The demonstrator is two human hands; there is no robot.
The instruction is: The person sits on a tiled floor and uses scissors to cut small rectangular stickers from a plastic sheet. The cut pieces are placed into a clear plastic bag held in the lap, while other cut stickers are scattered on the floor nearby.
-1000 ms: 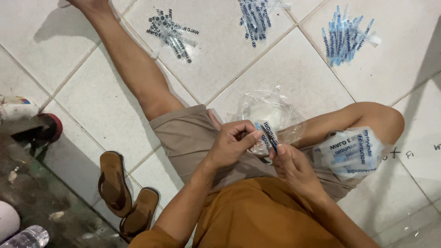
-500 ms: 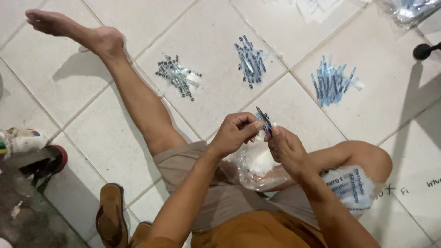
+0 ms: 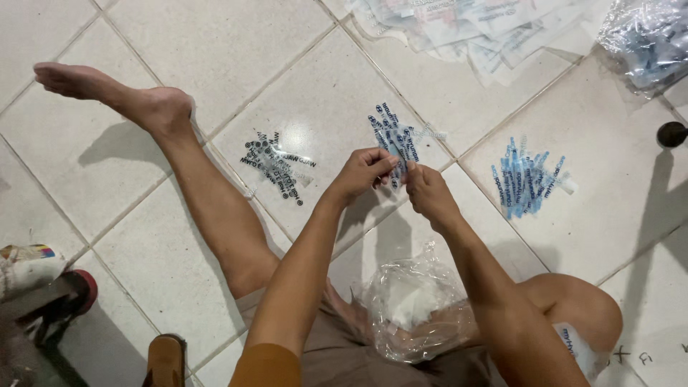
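Floor scene, left to right. Far left edge we see a red-and-dark object (image 3: 68,297) low down, partly cut off, and a brown sandal (image 3: 166,362) at the bottom edge. A bare leg (image 3: 193,186) stretches toward the upper left corner of the white tiled floor (image 3: 215,64).

Next, a fanned pile of clear strips with black print (image 3: 278,166) lies flat on a tile, apart from the hands.

Centre: our left hand (image 3: 362,174) and right hand (image 3: 428,192) meet above the floor, fingertips pinched shut on one small clear strip with blue print (image 3: 403,159). It sits right over the middle pile of blue-printed strips (image 3: 393,132), so we cannot tell exactly where the held one ends. Both grips are tight thumb-and-finger pinches, nothing else in either hand.

We judge the strip very light, thin, floppy and slick, prone to clinging or sliding; best taken by its short ends with fingertips, as here.

Below the hands, a crumpled clear plastic bag (image 3: 416,308) rests on the lap.

Right: a lighter blue strip pile (image 3: 527,179). Top edge, flat printed packets (image 3: 473,32); top right corner, a clear bag of blue items (image 3: 645,36).
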